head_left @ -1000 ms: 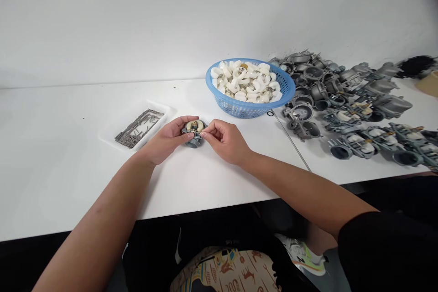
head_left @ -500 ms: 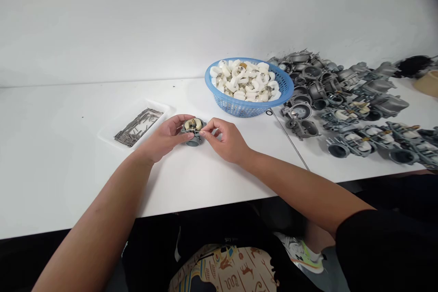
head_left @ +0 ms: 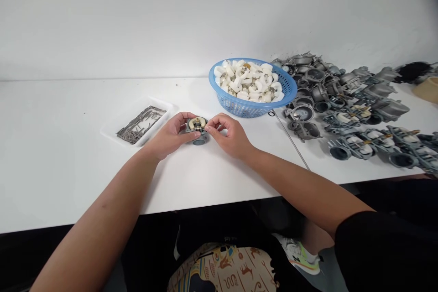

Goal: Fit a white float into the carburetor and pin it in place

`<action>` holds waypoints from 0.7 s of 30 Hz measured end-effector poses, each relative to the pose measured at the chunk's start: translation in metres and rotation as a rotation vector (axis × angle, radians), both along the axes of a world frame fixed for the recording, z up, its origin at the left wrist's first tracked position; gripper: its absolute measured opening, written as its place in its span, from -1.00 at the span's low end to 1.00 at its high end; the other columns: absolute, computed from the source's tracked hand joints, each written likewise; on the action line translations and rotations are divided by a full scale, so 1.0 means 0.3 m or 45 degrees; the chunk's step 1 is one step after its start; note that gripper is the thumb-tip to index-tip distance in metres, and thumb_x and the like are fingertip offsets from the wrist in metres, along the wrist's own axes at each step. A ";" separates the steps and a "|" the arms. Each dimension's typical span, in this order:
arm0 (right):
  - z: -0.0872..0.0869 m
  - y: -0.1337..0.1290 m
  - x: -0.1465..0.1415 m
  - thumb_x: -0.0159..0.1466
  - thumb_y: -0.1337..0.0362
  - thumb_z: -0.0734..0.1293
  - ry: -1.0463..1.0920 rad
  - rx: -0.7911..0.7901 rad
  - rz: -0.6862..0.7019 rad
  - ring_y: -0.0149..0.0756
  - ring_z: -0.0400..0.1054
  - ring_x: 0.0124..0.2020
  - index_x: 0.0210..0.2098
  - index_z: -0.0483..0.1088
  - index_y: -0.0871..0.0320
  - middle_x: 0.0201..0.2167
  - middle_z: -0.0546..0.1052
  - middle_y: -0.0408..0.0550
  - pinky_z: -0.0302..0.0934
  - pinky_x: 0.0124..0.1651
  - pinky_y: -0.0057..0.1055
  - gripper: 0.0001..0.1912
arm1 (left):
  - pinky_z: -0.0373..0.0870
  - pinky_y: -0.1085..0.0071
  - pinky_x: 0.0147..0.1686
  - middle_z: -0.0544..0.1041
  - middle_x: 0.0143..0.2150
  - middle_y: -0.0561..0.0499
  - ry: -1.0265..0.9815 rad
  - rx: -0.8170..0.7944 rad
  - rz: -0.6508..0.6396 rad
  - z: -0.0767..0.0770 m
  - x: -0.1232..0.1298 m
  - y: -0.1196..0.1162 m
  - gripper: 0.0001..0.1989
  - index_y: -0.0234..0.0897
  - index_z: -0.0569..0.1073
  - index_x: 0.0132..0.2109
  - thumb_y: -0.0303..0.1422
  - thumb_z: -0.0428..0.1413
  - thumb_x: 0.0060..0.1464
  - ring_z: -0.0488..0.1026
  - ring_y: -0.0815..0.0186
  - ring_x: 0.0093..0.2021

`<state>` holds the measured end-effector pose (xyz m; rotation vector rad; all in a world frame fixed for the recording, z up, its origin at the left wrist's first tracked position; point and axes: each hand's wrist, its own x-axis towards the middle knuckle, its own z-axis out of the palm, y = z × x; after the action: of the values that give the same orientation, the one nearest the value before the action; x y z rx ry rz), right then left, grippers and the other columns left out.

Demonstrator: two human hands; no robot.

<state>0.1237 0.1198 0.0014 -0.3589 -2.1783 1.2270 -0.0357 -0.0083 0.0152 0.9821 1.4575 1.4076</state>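
A small grey metal carburetor body (head_left: 199,140) with a cream-white float (head_left: 197,123) on top rests on the white table. My left hand (head_left: 174,136) grips it from the left, thumb along its near side. At its right edge, my right hand (head_left: 228,134) has thumb and forefinger pinched together; whatever is between the fingertips is too small to make out. Left of my hands lies a white tray (head_left: 164,118) of thin metal pins (head_left: 132,133).
A blue basket (head_left: 239,108) heaped with white floats (head_left: 251,83) stands behind and to the right. Many grey metal carburetor parts (head_left: 320,91) are piled on the right. Near the basket lies a small black ring (head_left: 271,113). The table's front edge runs below my forearms.
The whole view has shifted slightly. Both hands remain at the carburetor body, with my right fingertips still pinched at its right side.
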 end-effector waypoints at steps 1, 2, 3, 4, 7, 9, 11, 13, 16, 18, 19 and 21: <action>0.002 0.003 0.000 0.31 0.19 0.32 -0.002 -0.009 0.015 -0.32 0.36 -0.24 -0.31 0.44 0.14 -0.29 0.49 -0.10 0.23 -0.16 -0.35 -0.84 | 0.34 0.23 -0.08 0.46 -0.05 -0.05 -0.001 -0.004 0.013 0.001 0.003 0.001 -0.51 -0.20 0.42 -0.04 -0.27 0.39 -0.10 0.38 0.24 -0.09; 0.004 0.006 0.000 0.31 0.19 0.32 -0.003 -0.022 0.037 -0.33 0.36 -0.25 -0.31 0.43 0.14 -0.30 0.49 -0.10 0.24 -0.16 -0.36 -0.85 | 0.33 0.23 -0.10 0.46 -0.06 -0.04 -0.006 -0.008 0.023 0.001 0.006 0.002 -0.51 -0.20 0.41 -0.04 -0.26 0.39 -0.11 0.37 0.25 -0.10; 0.006 0.008 0.000 0.31 0.19 0.32 -0.005 -0.038 0.063 -0.34 0.35 -0.27 -0.32 0.43 0.14 -0.30 0.49 -0.11 0.24 -0.16 -0.36 -0.85 | 0.32 0.24 -0.10 0.45 -0.06 -0.03 -0.012 -0.012 0.030 0.000 0.008 0.004 -0.50 -0.21 0.41 -0.04 -0.26 0.39 -0.11 0.37 0.26 -0.11; 0.007 0.010 0.001 0.30 0.19 0.32 -0.008 -0.053 0.088 -0.34 0.35 -0.27 -0.32 0.42 0.14 -0.31 0.48 -0.11 0.24 -0.17 -0.37 -0.85 | 0.32 0.24 -0.11 0.45 -0.07 -0.03 -0.018 -0.014 0.036 -0.001 0.009 0.005 -0.50 -0.21 0.40 -0.05 -0.25 0.39 -0.12 0.36 0.26 -0.12; 0.009 0.011 0.003 0.30 0.19 0.32 -0.031 -0.072 0.118 -0.35 0.33 -0.30 -0.33 0.41 0.15 -0.32 0.48 -0.11 0.24 -0.18 -0.37 -0.84 | 0.31 0.24 -0.11 0.45 -0.07 -0.03 -0.030 -0.009 0.047 -0.005 0.012 0.006 -0.50 -0.21 0.40 -0.04 -0.26 0.39 -0.12 0.36 0.26 -0.13; 0.008 0.010 0.004 0.29 0.18 0.32 -0.049 -0.066 0.112 -0.36 0.32 -0.31 -0.33 0.41 0.15 -0.32 0.48 -0.11 0.24 -0.18 -0.37 -0.84 | 0.31 0.23 -0.10 0.46 -0.06 -0.04 -0.023 -0.006 0.059 -0.006 0.012 0.005 -0.50 -0.21 0.40 -0.04 -0.26 0.39 -0.12 0.36 0.25 -0.12; 0.007 0.008 0.005 0.29 0.18 0.32 -0.055 -0.066 0.105 -0.35 0.32 -0.30 -0.33 0.41 0.15 -0.32 0.48 -0.11 0.24 -0.18 -0.37 -0.83 | 0.30 0.20 -0.08 0.46 -0.05 -0.06 -0.014 -0.008 0.062 -0.003 0.012 0.003 -0.50 -0.22 0.42 -0.03 -0.27 0.39 -0.12 0.37 0.23 -0.11; 0.006 0.007 0.005 0.30 0.16 0.31 -0.049 -0.079 0.104 -0.35 0.33 -0.29 -0.32 0.41 0.15 -0.31 0.48 -0.11 0.24 -0.17 -0.37 -0.83 | 0.30 0.18 -0.06 0.47 -0.03 -0.07 -0.013 -0.009 0.050 0.003 0.012 0.001 -0.51 -0.22 0.43 -0.02 -0.28 0.39 -0.11 0.38 0.21 -0.09; 0.006 0.008 0.006 0.30 0.14 0.32 -0.057 -0.112 0.140 -0.35 0.32 -0.30 -0.31 0.40 0.15 -0.31 0.48 -0.11 0.24 -0.18 -0.38 -0.81 | 0.32 0.18 -0.07 0.47 -0.02 -0.08 -0.034 -0.014 0.022 0.013 0.013 -0.002 -0.52 -0.23 0.44 -0.02 -0.31 0.37 -0.10 0.39 0.22 -0.10; 0.006 0.008 0.006 0.30 0.14 0.32 -0.073 -0.134 0.172 -0.37 0.31 -0.32 -0.30 0.40 0.15 -0.33 0.47 -0.12 0.23 -0.19 -0.38 -0.81 | 0.33 0.20 -0.09 0.48 -0.04 -0.07 -0.049 -0.026 0.011 0.017 0.012 -0.003 -0.52 -0.23 0.44 -0.02 -0.34 0.37 -0.11 0.40 0.23 -0.11; 0.005 0.009 0.006 0.31 0.14 0.32 -0.078 -0.142 0.183 -0.37 0.30 -0.33 -0.30 0.40 0.15 -0.33 0.47 -0.12 0.23 -0.19 -0.39 -0.80 | 0.33 0.20 -0.09 0.48 -0.04 -0.06 -0.056 -0.030 0.005 0.018 0.011 -0.003 -0.52 -0.23 0.44 -0.02 -0.35 0.37 -0.11 0.40 0.23 -0.12; 0.005 0.009 0.006 0.31 0.13 0.32 -0.076 -0.148 0.192 -0.38 0.29 -0.34 -0.30 0.39 0.15 -0.33 0.46 -0.12 0.23 -0.20 -0.39 -0.80 | 0.34 0.20 -0.09 0.48 -0.04 -0.06 -0.065 -0.027 0.001 0.016 0.010 -0.002 -0.51 -0.24 0.43 -0.02 -0.36 0.37 -0.11 0.39 0.24 -0.12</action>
<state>0.1256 0.1225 0.0029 -0.2864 -2.2237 1.4471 -0.0329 -0.0090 0.0200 0.9259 1.4327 1.4048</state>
